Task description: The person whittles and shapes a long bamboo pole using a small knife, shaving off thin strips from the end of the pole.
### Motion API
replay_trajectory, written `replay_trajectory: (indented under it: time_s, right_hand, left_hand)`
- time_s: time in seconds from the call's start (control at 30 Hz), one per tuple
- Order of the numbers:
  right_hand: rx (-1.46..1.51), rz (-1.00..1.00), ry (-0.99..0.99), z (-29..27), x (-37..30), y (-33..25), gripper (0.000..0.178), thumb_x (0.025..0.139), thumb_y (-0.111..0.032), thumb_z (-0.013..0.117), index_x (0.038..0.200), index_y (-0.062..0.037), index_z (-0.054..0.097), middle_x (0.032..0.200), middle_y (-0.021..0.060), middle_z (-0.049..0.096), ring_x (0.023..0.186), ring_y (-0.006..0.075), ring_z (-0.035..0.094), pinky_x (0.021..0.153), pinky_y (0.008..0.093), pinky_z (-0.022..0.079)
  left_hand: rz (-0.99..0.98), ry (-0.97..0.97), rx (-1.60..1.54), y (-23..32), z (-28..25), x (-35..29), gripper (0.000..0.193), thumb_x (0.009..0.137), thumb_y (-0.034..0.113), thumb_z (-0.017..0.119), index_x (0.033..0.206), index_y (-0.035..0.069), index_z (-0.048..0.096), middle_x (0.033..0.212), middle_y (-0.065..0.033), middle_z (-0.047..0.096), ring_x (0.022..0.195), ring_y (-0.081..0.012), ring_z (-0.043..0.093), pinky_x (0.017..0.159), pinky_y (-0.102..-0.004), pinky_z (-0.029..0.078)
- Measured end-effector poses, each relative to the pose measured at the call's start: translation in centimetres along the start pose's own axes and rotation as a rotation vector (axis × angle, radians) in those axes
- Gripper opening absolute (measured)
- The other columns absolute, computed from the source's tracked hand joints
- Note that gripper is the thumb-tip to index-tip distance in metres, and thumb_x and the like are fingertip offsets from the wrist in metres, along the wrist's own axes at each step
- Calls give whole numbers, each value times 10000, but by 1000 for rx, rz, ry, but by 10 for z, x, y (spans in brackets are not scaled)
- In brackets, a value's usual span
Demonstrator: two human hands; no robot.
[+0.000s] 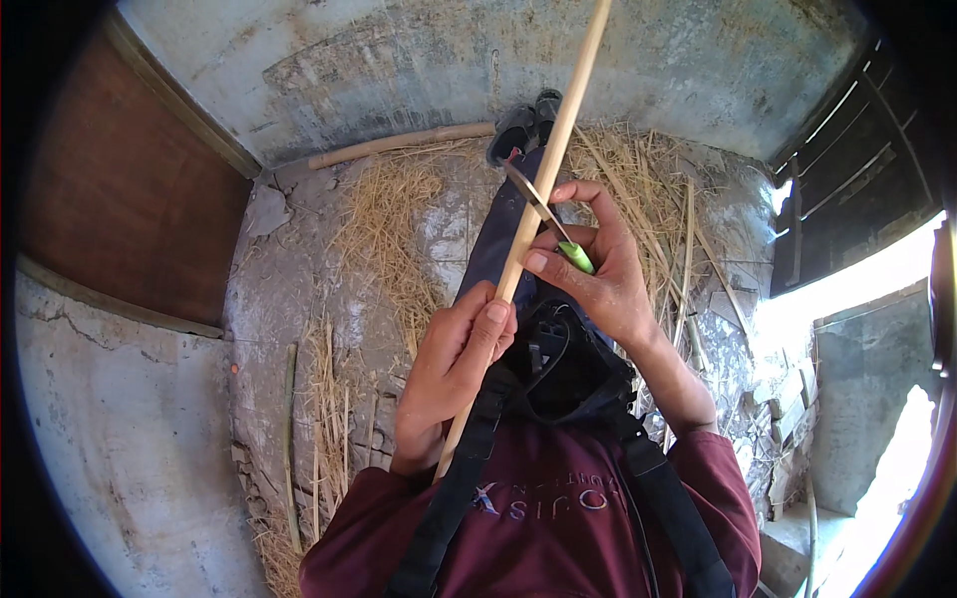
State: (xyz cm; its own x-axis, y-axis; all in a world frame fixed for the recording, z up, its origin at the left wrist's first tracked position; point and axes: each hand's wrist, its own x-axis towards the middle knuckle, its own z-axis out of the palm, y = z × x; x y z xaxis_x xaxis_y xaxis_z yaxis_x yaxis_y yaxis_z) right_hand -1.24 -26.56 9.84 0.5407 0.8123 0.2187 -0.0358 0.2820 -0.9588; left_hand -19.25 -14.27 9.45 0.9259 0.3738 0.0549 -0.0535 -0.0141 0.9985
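A long pale strip of split bamboo [568, 115] slants from my lap area up past the top of the view. My left hand [449, 359] is closed round its lower part, the thumb lying along it. Just above that, my right hand [613, 269] grips a small knife [577, 257] with a bright green handle. Its narrow blade crosses the strip at an angle, and the thumb and fingers are around the handle and beside the strip. Part of the handle is hidden by the fingers. The strip's lower end runs behind my left wrist toward my body.
My outstretched legs [493, 234] in dark trousers lie below the strip. Loose straw [389, 214] and thin bamboo pieces [686, 249] litter the floor on both sides. A thick pole [399, 143] lies along the far wall. Broken rubble [788, 409] sits at the right; an open black bag [558, 369] rests at my waist.
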Motion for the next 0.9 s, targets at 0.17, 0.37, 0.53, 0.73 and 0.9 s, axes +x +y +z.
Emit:
replay_trajectory:
  time_s: [0.17,0.37,0.53,0.73,0.9]
  right_hand:
    - [-384,-31,-4,-19,2,8,299,1012,-112,774,1263,-17,643,983,102,796,1019,158,769,898,301,580]
    - [-766,8,-123,-63,4,55,247,987,-193,773,1140,-1,795,950,98,814,930,170,791,852,308,585]
    - [-644,301,-105,-90,7,63,264,998,-193,732,1149,13,797,969,93,829,998,173,790,906,328,584]
    - [-633,426,-431,-103,12,104,341,1052,-303,727,1187,-3,814,992,83,828,978,120,743,902,312,552]
    - [-628,406,-580,-97,22,115,414,1047,-408,730,1158,-20,822,987,90,823,975,151,740,906,331,547]
  left_hand:
    - [-76,154,-33,-4,-3,-8,390,1194,336,438,916,83,540,707,41,456,603,-38,367,550,-241,299]
    - [-92,260,-83,-4,-15,-14,375,1182,408,455,960,125,558,697,45,481,573,-10,389,491,-205,278]
    - [-79,326,-80,-6,-27,-17,406,1177,453,447,953,130,548,699,35,497,563,-10,397,477,-206,278]
    - [-77,338,-60,-5,-34,-19,439,1175,489,426,945,127,520,687,31,483,524,-19,384,450,-211,293]
    - [-73,334,-50,-3,-33,-20,455,1167,504,444,947,110,504,698,19,473,502,-28,346,423,-224,290]
